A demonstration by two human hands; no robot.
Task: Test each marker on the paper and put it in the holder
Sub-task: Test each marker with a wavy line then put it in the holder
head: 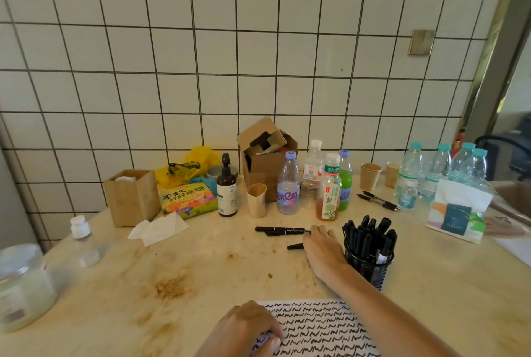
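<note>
— Nearest, what lies under the left hand (247, 328)?
— Paper (321, 328), covered in black squiggles. Its fingers are curled, the tips pressing down on the sheet's left edge.
— And along the table (201, 270), from the left?
— Glass jar (23, 287), small white-capped bottle (83, 241), wooden box (132, 197), crumpled tissue (158, 228), a colourful book (188, 198), a brown pump bottle (227, 187), a beige cup (256, 200), a cardboard box (265, 155) and drink bottles (313, 181).
— The markers?
— Two loose markers (280, 230) lie just in front of the bottles. The right hand (323, 250) reaches over a third marker (295, 246); whether the fingers grip it, I cannot tell.
— The holder?
— Black mesh holder (369, 264), full of markers, touching the right wrist's outer side. Further right: two pens (379, 201), paper cups (370, 175), a tissue pack (457, 210).
</note>
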